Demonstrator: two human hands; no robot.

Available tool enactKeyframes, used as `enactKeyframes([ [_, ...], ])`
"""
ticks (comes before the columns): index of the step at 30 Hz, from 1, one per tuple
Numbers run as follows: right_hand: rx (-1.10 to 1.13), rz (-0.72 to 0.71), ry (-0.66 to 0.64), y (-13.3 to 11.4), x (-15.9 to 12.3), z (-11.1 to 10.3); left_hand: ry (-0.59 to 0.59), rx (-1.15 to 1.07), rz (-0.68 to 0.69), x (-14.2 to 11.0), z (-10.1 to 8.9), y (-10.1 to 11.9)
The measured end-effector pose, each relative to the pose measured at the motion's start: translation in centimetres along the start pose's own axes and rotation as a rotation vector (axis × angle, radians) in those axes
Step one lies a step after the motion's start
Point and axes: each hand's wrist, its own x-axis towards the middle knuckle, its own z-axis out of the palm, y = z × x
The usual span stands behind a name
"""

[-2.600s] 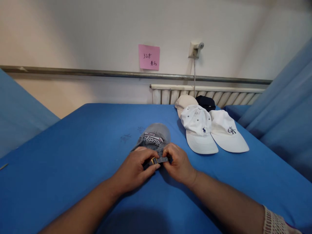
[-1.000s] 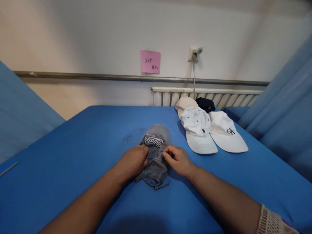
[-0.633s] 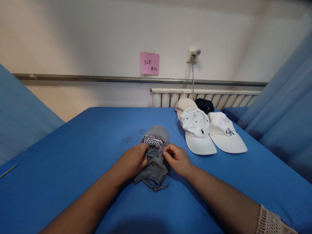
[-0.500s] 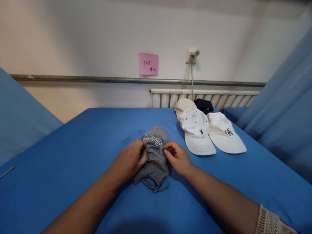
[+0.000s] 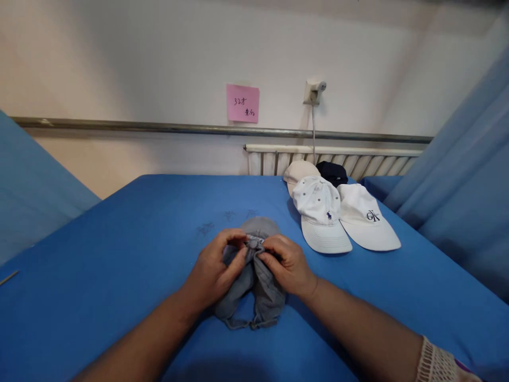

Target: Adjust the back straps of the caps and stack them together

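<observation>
A grey baseball cap (image 5: 269, 297) lies on the blue-covered table in front of me, its brim pointing away and its strap end toward me. My left hand (image 5: 222, 262) pinches the cap's crown from the left. From the right, my right hand (image 5: 288, 262) grips the crown with thumb and fingers. Between the fingertips the fabric is bunched near the top button. The lettering on the cap's front is mostly hidden by the folds and fingers.
To the right rest a white cap with a small horse emblem (image 5: 318, 207), another white cap (image 5: 369, 223), a beige cap (image 5: 300, 171) and a dark navy cap (image 5: 333, 173). A thin stick (image 5: 8, 277) lies at the left edge. Blue curtains (image 5: 461, 185) hang at the sides.
The cap has shifted slightly nearer to me. Its crown is now gathered up between my hands, which have moved closer together, and the front lettering is mostly covered.
</observation>
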Motion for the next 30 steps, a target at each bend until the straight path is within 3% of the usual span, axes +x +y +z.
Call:
enactKeyframes([
  [4,0.016,0.091,0.114,0.9,0.0,-0.3,0.030,0.029,0.074,0.4,-1.6,-0.2],
  [9,0.012,0.147,0.164,1.1,0.0,-0.4,-0.201,0.126,0.253,0.3,-1.8,1.9],
  [14,0.105,0.258,0.122,1.0,-0.1,-0.2,-0.327,0.313,0.270,0.2,-0.9,2.6],
  [20,0.406,0.475,0.007,1.9,-0.3,0.3,-0.259,0.371,0.194,0.4,-0.3,1.4],
  [30,0.566,0.483,-0.116,0.9,-0.3,0.7,-0.128,0.232,0.076,0.0,1.7,0.4],
])
